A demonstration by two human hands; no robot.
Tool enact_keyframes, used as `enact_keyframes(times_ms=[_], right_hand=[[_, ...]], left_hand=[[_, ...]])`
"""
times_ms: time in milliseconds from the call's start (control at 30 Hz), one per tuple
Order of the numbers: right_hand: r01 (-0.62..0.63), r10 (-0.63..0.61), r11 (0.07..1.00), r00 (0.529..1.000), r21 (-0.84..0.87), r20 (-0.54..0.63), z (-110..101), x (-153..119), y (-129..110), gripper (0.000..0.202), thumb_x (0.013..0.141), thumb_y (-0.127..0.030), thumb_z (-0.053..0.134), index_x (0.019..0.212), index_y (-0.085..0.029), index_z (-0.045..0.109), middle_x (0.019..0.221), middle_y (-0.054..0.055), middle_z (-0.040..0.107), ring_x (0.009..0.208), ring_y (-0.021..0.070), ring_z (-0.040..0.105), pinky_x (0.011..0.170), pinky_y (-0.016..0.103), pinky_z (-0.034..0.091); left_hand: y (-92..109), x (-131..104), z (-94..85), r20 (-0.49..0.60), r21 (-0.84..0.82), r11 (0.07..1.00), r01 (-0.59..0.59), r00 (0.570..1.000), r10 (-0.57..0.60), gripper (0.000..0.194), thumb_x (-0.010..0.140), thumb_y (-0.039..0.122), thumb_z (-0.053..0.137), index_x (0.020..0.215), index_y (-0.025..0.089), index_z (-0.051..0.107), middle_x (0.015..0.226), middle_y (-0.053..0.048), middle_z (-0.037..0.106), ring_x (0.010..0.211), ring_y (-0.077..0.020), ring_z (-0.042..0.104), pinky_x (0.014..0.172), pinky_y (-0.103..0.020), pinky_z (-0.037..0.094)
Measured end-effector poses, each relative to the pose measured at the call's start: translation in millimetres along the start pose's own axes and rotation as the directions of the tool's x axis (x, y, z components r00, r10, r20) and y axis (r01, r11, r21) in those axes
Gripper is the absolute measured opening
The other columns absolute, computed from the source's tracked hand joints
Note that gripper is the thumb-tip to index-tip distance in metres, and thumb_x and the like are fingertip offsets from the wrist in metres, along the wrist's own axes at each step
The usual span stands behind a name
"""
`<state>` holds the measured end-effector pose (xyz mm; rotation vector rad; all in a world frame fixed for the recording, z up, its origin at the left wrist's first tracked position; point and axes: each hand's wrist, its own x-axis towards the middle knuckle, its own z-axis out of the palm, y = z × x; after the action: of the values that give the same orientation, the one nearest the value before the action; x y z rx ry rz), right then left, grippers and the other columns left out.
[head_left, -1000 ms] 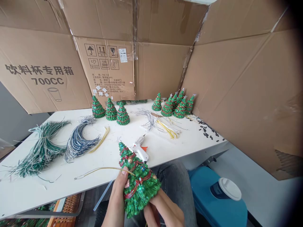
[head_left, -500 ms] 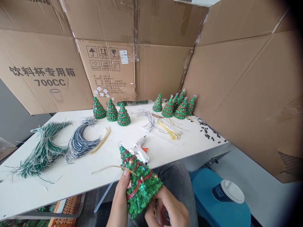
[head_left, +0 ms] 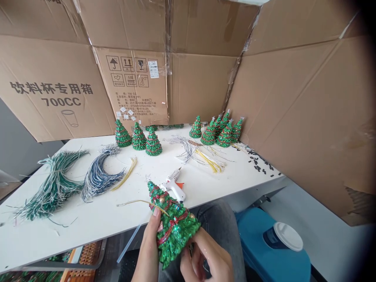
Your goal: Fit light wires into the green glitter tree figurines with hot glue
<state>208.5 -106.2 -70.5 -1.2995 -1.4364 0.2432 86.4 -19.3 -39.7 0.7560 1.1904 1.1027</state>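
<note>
A green Christmas tree figure (head_left: 173, 223) with red ribbons and gold balls is tilted over my lap, its star tip pointing up and left. My left hand (head_left: 149, 239) grips its left side, the thumb against a thin yellow wire (head_left: 135, 202) that sticks out to the left. At the tree's base is my right hand (head_left: 207, 254), its fingers curled under the bottom edge; thin wires show faintly between them, and the fingertips are partly hidden. Just behind the tree a white glue gun (head_left: 174, 185) with an orange trigger lies on the table.
Green wires (head_left: 55, 184), blue wires (head_left: 101, 176) and yellow-white wires (head_left: 210, 160) lie on the white table (head_left: 96, 219). Several small trees (head_left: 153, 143) stand by the cardboard walls (head_left: 202, 86). A lidded cup (head_left: 283, 237) sits on a blue stool (head_left: 264, 260) at right.
The yellow wire's free end has shifted slightly up and right. The tree and both hands have moved very slightly, with the grip kept.
</note>
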Motion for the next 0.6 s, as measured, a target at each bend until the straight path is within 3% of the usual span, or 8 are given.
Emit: enact_keyframes(times_ms=[133, 333, 500, 600], right_hand=[[0.051, -0.051, 0.998, 0.999, -0.039, -0.005, -4.7, 3.4, 2.0, 0.022, 0.108, -0.013, 0.060, 0.094, -0.025, 0.073, 0.064, -0.005, 0.064, 0.041, 0.0098, 0.050, 0.043, 0.024, 0.038], [0.033, -0.032, 0.996, 0.999, -0.083, 0.014, -7.8, 6.0, 6.0, 0.022, 0.105, -0.014, 0.062, 0.085, -0.025, 0.063, 0.057, -0.008, 0.054, 0.038, 0.0094, 0.044, 0.041, 0.025, 0.032], [0.010, 0.001, 0.997, 0.991, -0.079, 0.135, -6.5, 4.7, 12.6, 0.025, 0.097, -0.012, 0.059, 0.082, -0.027, 0.048, 0.058, -0.010, 0.048, 0.041, 0.0088, 0.040, 0.043, 0.023, 0.029], [-0.010, 0.032, 0.996, 0.966, -0.087, 0.256, -6.5, 2.7, 15.3, 0.027, 0.087, -0.009, 0.062, 0.081, -0.028, 0.043, 0.059, -0.011, 0.045, 0.042, 0.0081, 0.039, 0.044, 0.022, 0.029]], left_hand=[[0.9, -3.5, -0.6, -0.008, -0.007, 1.000, 0.013, 1.000, -0.013, 0.054, 0.098, 0.062, 0.077, 0.136, 0.024, 0.082, 0.144, -0.011, 0.085, 0.172, -0.0411, 0.044, 0.141, -0.053, 0.036], [2.7, -10.3, 0.4, -0.040, -0.037, 0.999, 0.029, 0.999, -0.031, 0.050, 0.097, 0.059, 0.078, 0.131, 0.023, 0.082, 0.143, -0.013, 0.085, 0.171, -0.0415, 0.046, 0.138, -0.054, 0.042], [4.5, -19.5, 3.3, -0.068, -0.093, 0.994, 0.052, 0.996, -0.058, 0.054, 0.100, 0.067, 0.072, 0.128, 0.022, 0.082, 0.133, -0.013, 0.088, 0.156, -0.0433, 0.064, 0.129, -0.054, 0.054], [7.9, -23.7, 3.4, -0.147, -0.185, 0.980, 0.077, 0.984, -0.105, 0.057, 0.100, 0.069, 0.070, 0.132, 0.023, 0.081, 0.131, -0.010, 0.089, 0.146, -0.0432, 0.072, 0.120, -0.052, 0.062]])
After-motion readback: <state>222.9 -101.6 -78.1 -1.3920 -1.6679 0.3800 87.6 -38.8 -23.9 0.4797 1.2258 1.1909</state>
